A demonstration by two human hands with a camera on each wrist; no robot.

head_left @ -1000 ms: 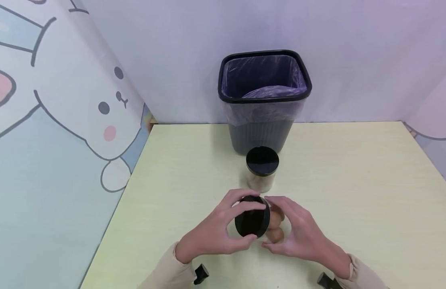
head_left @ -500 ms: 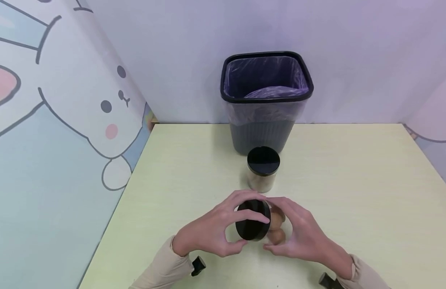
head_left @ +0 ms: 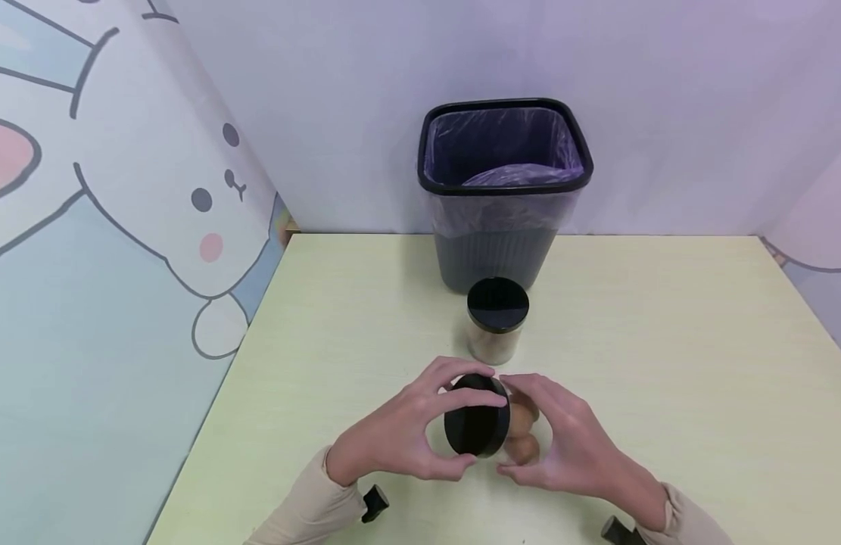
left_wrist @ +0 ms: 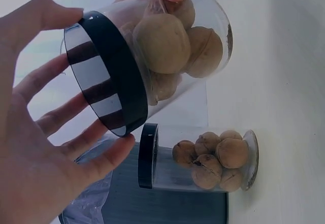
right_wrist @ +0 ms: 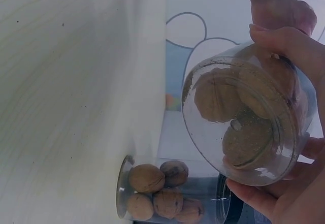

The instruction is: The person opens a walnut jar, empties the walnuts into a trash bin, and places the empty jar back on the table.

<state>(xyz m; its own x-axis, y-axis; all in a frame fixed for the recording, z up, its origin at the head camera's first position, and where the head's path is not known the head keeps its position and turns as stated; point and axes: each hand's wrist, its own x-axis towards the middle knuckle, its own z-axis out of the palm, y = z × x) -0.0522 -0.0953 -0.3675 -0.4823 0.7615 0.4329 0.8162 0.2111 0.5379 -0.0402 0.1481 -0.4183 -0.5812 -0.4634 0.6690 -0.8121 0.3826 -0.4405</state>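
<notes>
Walnut jar [head_left: 512, 431] held between left hand [head_left: 400, 439], right hand [head_left: 570, 446].

Even, soft, bright light in our head view, faint shadows on the counter [head_left: 665, 363], wide-angle bending at edges, our wrist views dimmer, near fingers [left_wrist: 56, 117] slightly soft.

held jar [head_left: 502, 428] nearest, second jar [head_left: 496, 329] behind it, bin [head_left: 505, 193] behind that (all on table [head_left: 665, 363])

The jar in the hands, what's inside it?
Walnuts in their shells fill the clear jar; three or four show through the glass in both wrist views. The black lid, gripped by the left hand, covers the mouth, and the right hand hides part of the body.
</notes>
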